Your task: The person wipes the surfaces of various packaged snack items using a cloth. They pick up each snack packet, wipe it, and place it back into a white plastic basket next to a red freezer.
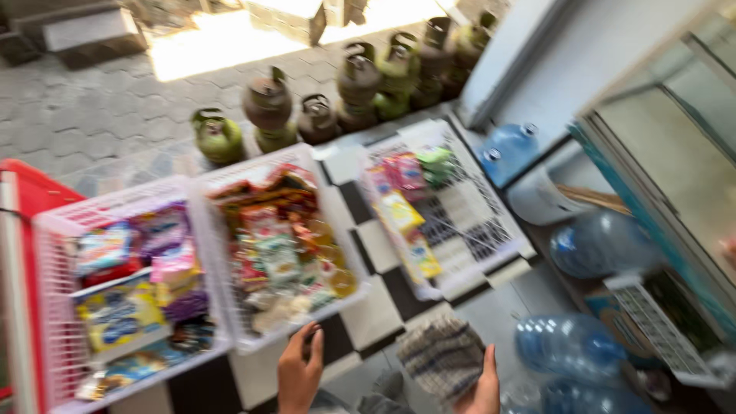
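Left hand (299,376) open, touching middle white plastic basket (337,295) of snack packets; right hand (483,383) beside it grips checked woven cloth (441,354); packets untouched.

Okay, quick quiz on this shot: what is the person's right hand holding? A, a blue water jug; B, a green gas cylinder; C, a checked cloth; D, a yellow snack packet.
C: the right hand grips a folded checked cloth low in the view, while the blue water jugs lie apart on the floor and the green gas cylinders stand far off.
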Motion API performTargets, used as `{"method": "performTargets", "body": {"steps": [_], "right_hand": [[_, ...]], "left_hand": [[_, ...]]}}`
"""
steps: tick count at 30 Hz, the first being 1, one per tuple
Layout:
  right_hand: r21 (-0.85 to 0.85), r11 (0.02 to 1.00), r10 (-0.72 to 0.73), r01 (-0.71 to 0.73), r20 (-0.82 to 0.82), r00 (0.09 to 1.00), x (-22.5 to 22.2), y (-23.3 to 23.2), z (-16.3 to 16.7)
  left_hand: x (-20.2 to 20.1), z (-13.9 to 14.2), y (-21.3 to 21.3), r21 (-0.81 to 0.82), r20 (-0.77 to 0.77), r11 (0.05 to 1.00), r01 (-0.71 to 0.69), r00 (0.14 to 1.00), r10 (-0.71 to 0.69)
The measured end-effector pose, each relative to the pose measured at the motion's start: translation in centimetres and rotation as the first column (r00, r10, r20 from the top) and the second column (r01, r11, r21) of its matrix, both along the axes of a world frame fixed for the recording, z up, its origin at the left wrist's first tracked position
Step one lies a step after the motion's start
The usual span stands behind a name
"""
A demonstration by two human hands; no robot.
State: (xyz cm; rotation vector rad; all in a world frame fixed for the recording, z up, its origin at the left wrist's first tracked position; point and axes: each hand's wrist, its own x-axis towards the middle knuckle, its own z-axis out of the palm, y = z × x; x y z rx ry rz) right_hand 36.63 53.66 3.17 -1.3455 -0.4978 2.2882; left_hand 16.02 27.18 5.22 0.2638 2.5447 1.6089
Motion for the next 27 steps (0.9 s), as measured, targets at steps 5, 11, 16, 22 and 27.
{"method": "performTargets", "body": {"steps": [5,11,16,22,27], "right_hand": [[0.033,0.995,-0.089,0.090,-0.040,0.995,4.7,4.2,4.9],[0.010,0.996,-0.086,0.087,-0.083,0.993,7.7,6.8,4.2],[-0.077,0.997,-0.031,0.023,-0.106,0.994,8.8,9.0,3.4],[0.032,0.999,0.022,-0.019,-0.095,0.995,6.1,15.4,5.1],[0.128,0.992,0.007,0.008,-0.111,0.994,4.7,21.4,5.8]], "left_hand": [[6.1,1.7,9.8,-0.012,0.283,0.977,0.211,0.938,-0.199],[7.6,1.6,19.5,0.402,0.228,0.887,0.225,0.914,-0.335],[4.9,-3.5,27.0,0.379,0.261,0.865,0.328,0.859,-0.440],[-1.0,-6.6,37.1,-0.107,0.431,0.855,0.507,0.799,-0.419],[-3.2,-6.5,41.6,-0.413,0.641,0.823,0.390,0.767,-0.042]]}}
